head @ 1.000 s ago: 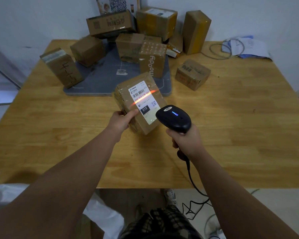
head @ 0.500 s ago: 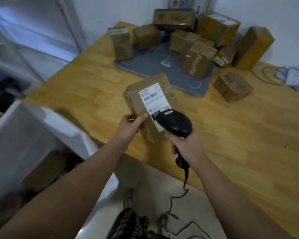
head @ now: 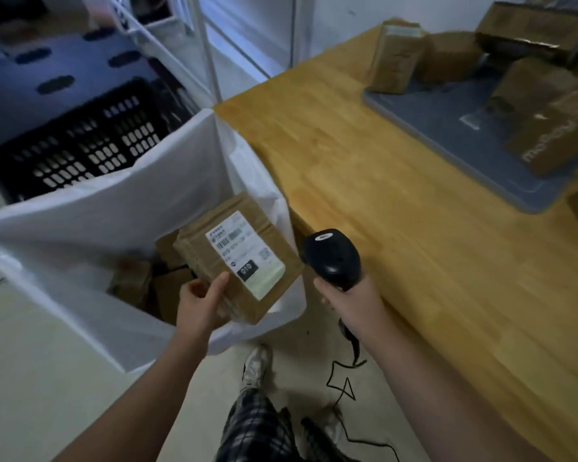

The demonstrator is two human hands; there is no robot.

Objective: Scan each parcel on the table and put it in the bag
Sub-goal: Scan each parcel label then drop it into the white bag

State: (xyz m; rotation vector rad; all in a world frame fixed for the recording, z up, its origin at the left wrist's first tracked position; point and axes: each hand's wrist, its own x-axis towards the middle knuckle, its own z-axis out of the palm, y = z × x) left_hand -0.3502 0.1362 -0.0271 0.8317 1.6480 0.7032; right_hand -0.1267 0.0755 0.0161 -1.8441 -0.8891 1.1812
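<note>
I am holding a brown cardboard parcel (head: 237, 255) in my left hand (head: 201, 301). My thumb is lying flat on its top face just beside the white label (head: 244, 251), and my other fingers are curling under its near edge. The parcel is hanging tilted over the open mouth of the white bag (head: 114, 208), toward the bag's right side, with the label facing up at me. Whether its far corner is touching the bag's rim I cannot tell.

My right hand (head: 347, 301) is wrapping tightly round the handle of the black scanner (head: 332, 258), which is hovering just to the right of the bag and beside the parcel without touching it. Its cable (head: 344, 385) is trailing down to the floor on the near side of the bag.

Deep inside the bag, several other brown boxes (head: 134, 281) are lying in a loose heap. The wooden tabletop (head: 381, 195) is standing right against the bag's right side. More parcels (head: 397, 58) are sitting on a grey mat (head: 464, 128) on the tabletop, well apart from the bag and blurred. A black slotted crate (head: 74, 141) is sitting just behind the bag.
</note>
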